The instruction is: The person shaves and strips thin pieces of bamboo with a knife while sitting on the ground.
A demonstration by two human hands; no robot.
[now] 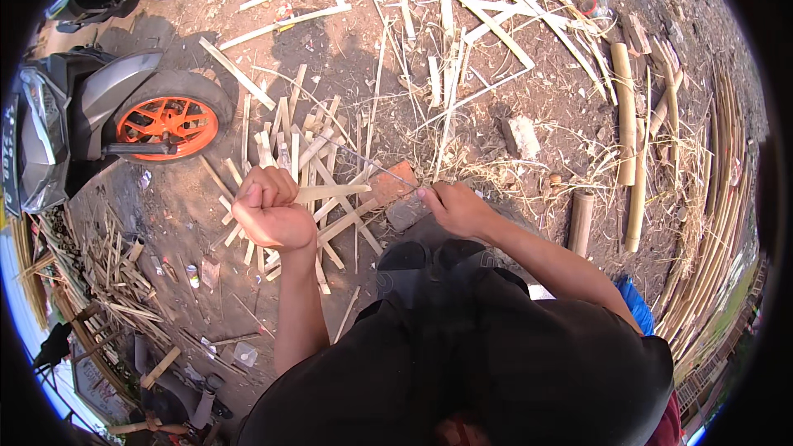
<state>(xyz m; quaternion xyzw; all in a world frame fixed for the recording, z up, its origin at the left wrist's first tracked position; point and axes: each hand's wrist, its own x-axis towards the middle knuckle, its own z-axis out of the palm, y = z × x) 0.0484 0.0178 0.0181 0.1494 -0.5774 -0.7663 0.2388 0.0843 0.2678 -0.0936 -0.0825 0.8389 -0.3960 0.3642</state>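
My left hand (274, 208) is closed in a fist around a short, pale bamboo strip (334, 192), whose free end points right toward my other hand. My right hand (458, 208) grips a long, thin, grey blade-like tool (372, 163) that slants up and to the left; its handle is hidden in my fingers. Below and around the strip, many split bamboo pieces (285, 136) lie heaped on the dirt. Between the hands, a reddish brick (388, 183) rests on the ground, just left of my right hand.
Parked motorbikes stand at left, one with an orange wheel (169, 126). Long bamboo strips (479, 16) lie scattered ahead. Bamboo poles (624, 116) and a pale block (520, 137) are at right, with bundled long strips (727, 173) beyond. Another person (178, 405) works at lower left.
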